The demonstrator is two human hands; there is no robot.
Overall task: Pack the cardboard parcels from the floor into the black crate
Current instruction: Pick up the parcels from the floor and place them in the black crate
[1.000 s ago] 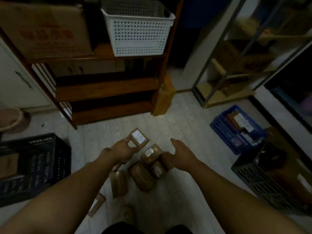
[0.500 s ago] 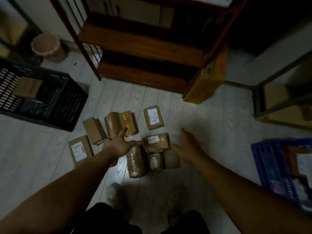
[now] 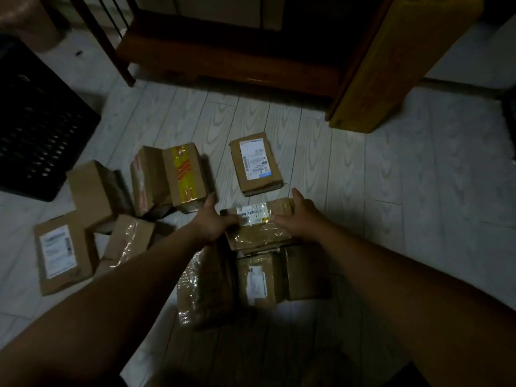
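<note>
Several cardboard parcels lie scattered on the pale floor. In the middle, a tape-wrapped parcel with a white label (image 3: 258, 229) rests on top of other parcels. My left hand (image 3: 212, 220) grips its left edge with the fingers curled over it. My right hand (image 3: 303, 217) holds its right end, thumb raised. Beyond them lie a parcel with yellow tape (image 3: 184, 174) and a flat labelled parcel (image 3: 255, 163). Another labelled parcel (image 3: 60, 254) lies at the left. The black crate (image 3: 36, 129) stands at the left edge, its inside out of view.
A dark wooden shelf unit (image 3: 223, 60) stands at the back, with a tall yellow-brown box (image 3: 391, 65) leaning at its right end. A pinkish bin (image 3: 28, 20) sits in the top left corner. Bare floor (image 3: 418, 191) stretches to the right.
The view has tilted down and closer to the floor. Both hands have closed in from either side onto the taped labelled parcel in the middle pile.
</note>
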